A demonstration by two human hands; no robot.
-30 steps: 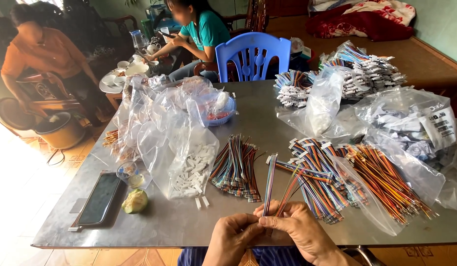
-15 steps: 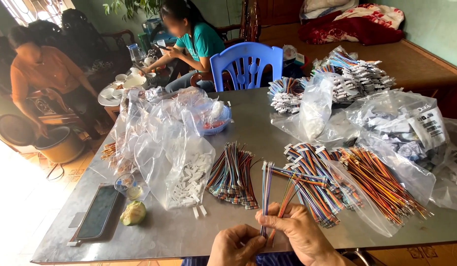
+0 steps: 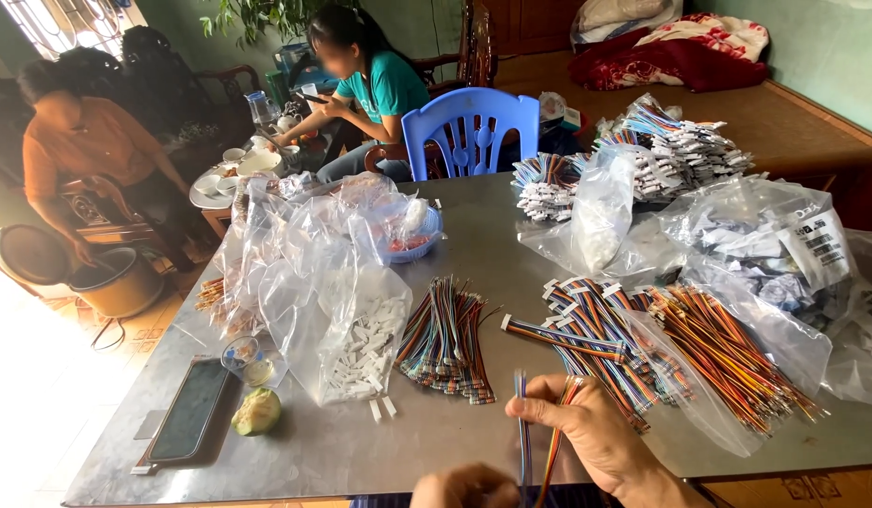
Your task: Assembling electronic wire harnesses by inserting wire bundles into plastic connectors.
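the right hand [image 3: 601,437] is pinching a thin strip of multicoloured ribbon wires [image 3: 523,442] between thumb and forefinger, its grip closing tight on the upper part of the strands while the rest of them is hanging down past the front edge of the table [image 3: 361,452]. a second strip, more orange and red, is running under the same fingers just to the right of the first. the left hand [image 3: 466,487] is showing only as knuckles at the bottom edge, just below and left of that grip; whether it is holding the lower ends of the wires is not something the view is showing.

just above the grip, a bundle of rainbow wires [image 3: 445,343] is lying on the table, and up and to the right a larger heap of wires [image 3: 605,329] is spilling out of a clear bag [image 3: 709,414]. to the left of the grip, a clear bag of small white connectors [image 3: 356,343] is sitting, with a few loose ones beside it. farther left, a dark phone [image 3: 187,423] and a cut green fruit [image 3: 257,411] are lying near the table edge. far beyond the grip, a blue plastic chair [image 3: 469,127] is standing at the table.
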